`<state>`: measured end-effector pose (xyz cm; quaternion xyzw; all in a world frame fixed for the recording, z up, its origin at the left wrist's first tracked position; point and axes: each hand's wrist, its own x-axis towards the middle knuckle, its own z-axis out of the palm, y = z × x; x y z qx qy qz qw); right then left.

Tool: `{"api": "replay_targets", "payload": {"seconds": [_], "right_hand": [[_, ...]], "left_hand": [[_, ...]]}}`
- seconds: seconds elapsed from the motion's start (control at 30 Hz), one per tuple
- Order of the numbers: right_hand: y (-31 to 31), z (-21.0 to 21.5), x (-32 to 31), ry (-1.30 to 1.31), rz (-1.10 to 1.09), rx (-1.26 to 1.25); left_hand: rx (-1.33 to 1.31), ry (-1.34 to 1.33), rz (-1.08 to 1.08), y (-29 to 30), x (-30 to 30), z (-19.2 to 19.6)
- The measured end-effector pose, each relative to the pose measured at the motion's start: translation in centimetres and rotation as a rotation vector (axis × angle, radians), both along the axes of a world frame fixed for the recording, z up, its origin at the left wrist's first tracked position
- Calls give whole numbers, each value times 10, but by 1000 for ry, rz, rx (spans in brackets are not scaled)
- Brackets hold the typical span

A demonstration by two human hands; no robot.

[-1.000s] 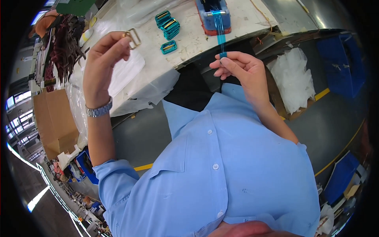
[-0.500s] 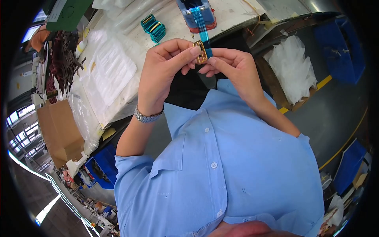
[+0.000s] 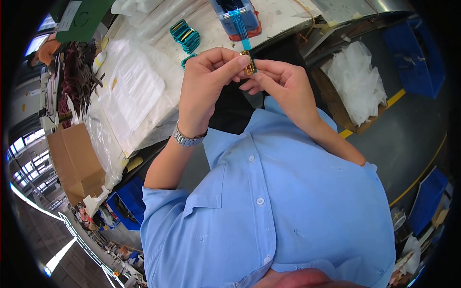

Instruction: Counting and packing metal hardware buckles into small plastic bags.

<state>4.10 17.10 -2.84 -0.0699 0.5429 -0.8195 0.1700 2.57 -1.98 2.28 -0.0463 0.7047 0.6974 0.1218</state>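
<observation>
**Both hands meet on the buckle and the blue strip**

Since the earlier pictures the left hand [image 3: 209, 79], which had held the small gold buckle [image 3: 248, 63] up and away at the left, has come in to meet the right hand [image 3: 283, 81], and the two have settled a little lower and closer to the chest. The buckle now sits between the fingertips of both hands, just in front of the edge of the counter [image 3: 144, 96].

The left grip is clamped on the buckle with thumb and forefinger. The right grip is closed as well, pinching the clear blue strip [image 3: 241, 29] where it reaches the buckle. The strip runs taut from the dispenser [image 3: 236, 17] on the counter down to the hands, so it is not yet cut free.

Judging from this, the buckle is picked up and the strip drawn out and brought against it; covering the buckle and parting the strip look to be left. Further back on the counter lies a small stack of blue-covered buckles [image 3: 185, 34], well apart from the hands, beside clear plastic bags [image 3: 134, 91]
</observation>
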Motion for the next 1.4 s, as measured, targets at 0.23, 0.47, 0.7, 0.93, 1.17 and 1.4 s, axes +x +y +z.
{"api": "replay_targets", "payload": {"seconds": [0.23,0.47,0.7,0.93,1.17,1.4], "right_hand": [[-1,2,-7,-29,10,40],[3,-2,-10,-10,-5,69],[8,10,-10,-113,42,-28],[10,10,-11,-182,54,-65],[9,14,-11,-222,85,-62],[8,5,-17,-141,114,-51]], "left_hand": [[50,-24,34,3,-1,-7],[57,-30,6,-7,-3,-15],[81,5,-22,-2,0,-33],[211,-32,-32,4,-6,-36],[165,-107,14,4,-9,-44],[300,-388,5,0,-21,-30]]}}
